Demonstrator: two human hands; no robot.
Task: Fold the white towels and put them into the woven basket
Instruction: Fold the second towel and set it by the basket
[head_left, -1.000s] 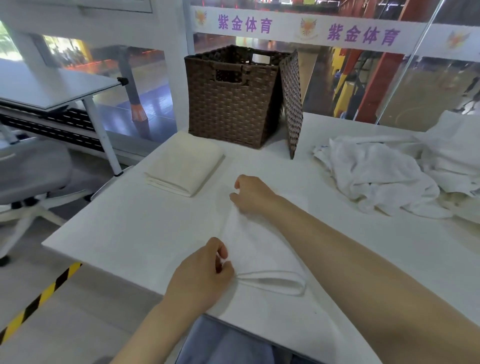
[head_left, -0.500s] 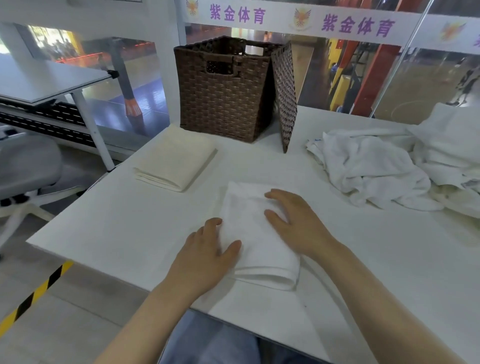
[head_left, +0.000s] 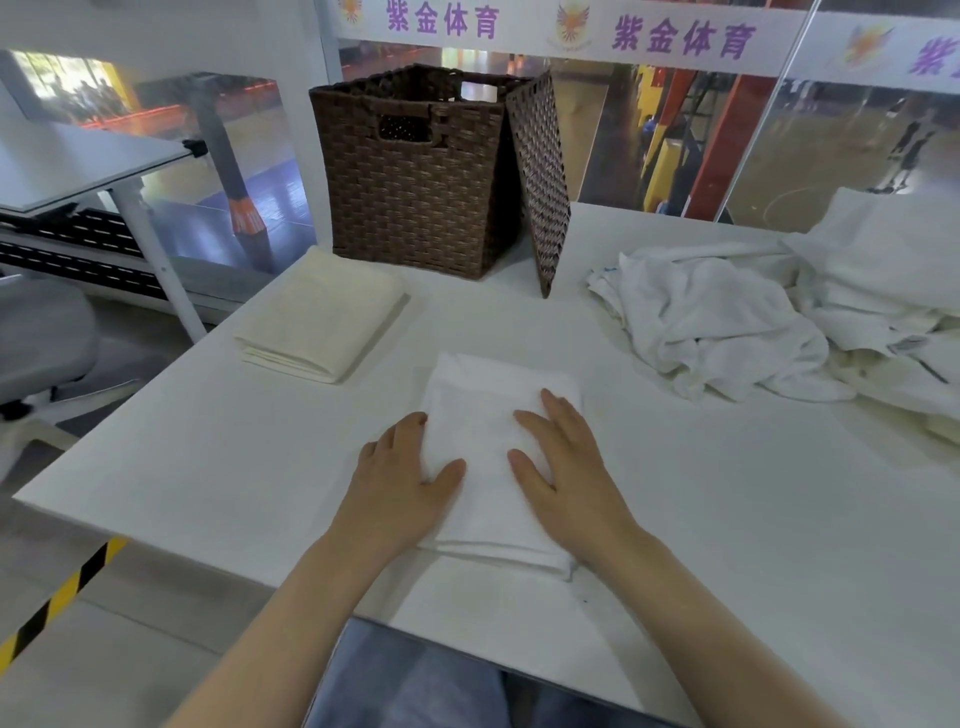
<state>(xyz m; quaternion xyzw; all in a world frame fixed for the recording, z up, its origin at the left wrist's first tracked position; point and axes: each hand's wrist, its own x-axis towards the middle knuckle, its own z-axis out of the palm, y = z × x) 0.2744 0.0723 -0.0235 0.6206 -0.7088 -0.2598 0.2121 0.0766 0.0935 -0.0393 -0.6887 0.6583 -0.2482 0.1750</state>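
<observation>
On the folded towel both hands (fingers straight) press flat.

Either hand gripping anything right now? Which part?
Nothing gripped. Left hand and right hand press flat on the folded towel, one each side.

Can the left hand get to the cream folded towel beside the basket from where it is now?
Probably yes. The left hand lies flat on the white folded towel, and only bare table separates it from the cream folded towel ahead to its left.
</observation>
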